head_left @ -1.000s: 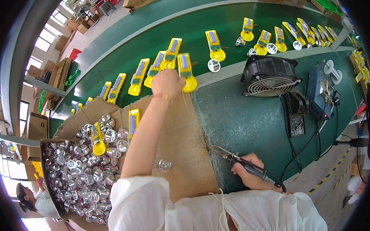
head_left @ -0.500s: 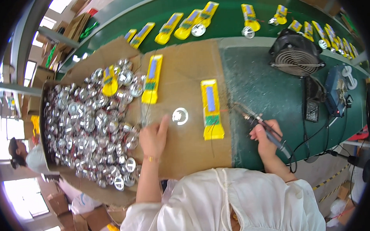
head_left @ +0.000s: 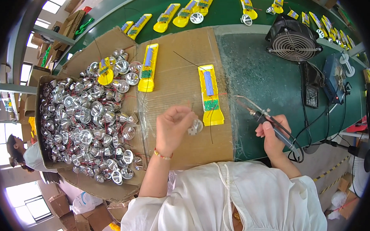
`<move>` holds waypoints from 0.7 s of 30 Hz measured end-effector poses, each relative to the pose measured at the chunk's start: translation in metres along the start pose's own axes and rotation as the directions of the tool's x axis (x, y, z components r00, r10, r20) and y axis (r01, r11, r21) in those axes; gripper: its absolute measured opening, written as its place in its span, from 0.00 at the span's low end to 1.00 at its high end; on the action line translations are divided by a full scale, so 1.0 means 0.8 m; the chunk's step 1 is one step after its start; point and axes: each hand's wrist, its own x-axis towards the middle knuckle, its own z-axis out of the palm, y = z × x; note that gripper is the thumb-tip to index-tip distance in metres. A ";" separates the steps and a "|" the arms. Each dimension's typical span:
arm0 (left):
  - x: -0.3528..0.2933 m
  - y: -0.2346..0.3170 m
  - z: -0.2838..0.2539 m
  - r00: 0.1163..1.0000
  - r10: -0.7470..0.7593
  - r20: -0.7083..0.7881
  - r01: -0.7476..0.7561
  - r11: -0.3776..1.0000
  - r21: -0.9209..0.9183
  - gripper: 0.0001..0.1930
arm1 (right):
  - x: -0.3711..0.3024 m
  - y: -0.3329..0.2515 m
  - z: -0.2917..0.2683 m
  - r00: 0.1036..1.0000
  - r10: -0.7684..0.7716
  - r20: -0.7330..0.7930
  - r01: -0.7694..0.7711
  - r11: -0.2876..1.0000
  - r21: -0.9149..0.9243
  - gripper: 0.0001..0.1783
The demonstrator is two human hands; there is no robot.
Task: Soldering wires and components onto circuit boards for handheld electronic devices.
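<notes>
My left hand (head_left: 173, 126) is closed in a pinch above the cardboard sheet, on a small silver lamp reflector (head_left: 197, 126) that hangs by its fingertips. Just right of it lies a yellow plastic housing (head_left: 213, 115) with a blue cylindrical battery (head_left: 208, 83), a green circuit board (head_left: 211, 105) and loose thin wires. My right hand (head_left: 274, 133) grips a soldering iron (head_left: 280, 136) with a thin metal tube alongside; its tip points up and left toward the housing, apart from it. A second yellow housing (head_left: 146, 85) rests farther left on the cardboard.
At left, a cardboard box (head_left: 52, 161) holds a heap of silver reflectors (head_left: 86, 137), with a yellow housing (head_left: 105, 79) on top. A black fan (head_left: 293, 44) and a blue soldering station (head_left: 334, 86) stand at right. More yellow housings (head_left: 165, 19) line the green far surface.
My left hand has moved right and picked up the reflector that lay on the cardboard. My right hand still holds the soldering iron, in nearly the same place. The view has shifted slightly.
</notes>
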 end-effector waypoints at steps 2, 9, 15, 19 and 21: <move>-0.010 -0.009 0.009 1.000 0.003 0.010 -0.003 0.999 0.044 0.05 | -0.009 -0.014 0.008 0.995 0.042 0.088 -0.036 0.997 -0.064 0.10; -0.002 -0.028 0.027 0.998 0.011 -0.054 0.003 0.966 0.260 0.06 | -0.005 -0.010 0.028 0.972 0.117 0.204 -0.093 0.988 -0.125 0.08; 0.003 -0.035 0.034 0.995 0.081 -0.059 -0.059 0.951 0.304 0.07 | 0.004 -0.004 0.043 0.975 0.147 0.166 -0.140 0.989 -0.052 0.07; 0.004 -0.033 0.036 0.992 0.118 -0.044 -0.101 0.955 0.280 0.07 | 0.006 0.000 0.045 0.968 0.172 0.185 -0.165 0.985 -0.054 0.06; 0.005 -0.034 0.037 0.990 0.132 -0.046 -0.114 0.951 0.289 0.07 | 0.006 0.001 0.042 0.970 0.150 0.193 -0.133 0.986 -0.100 0.07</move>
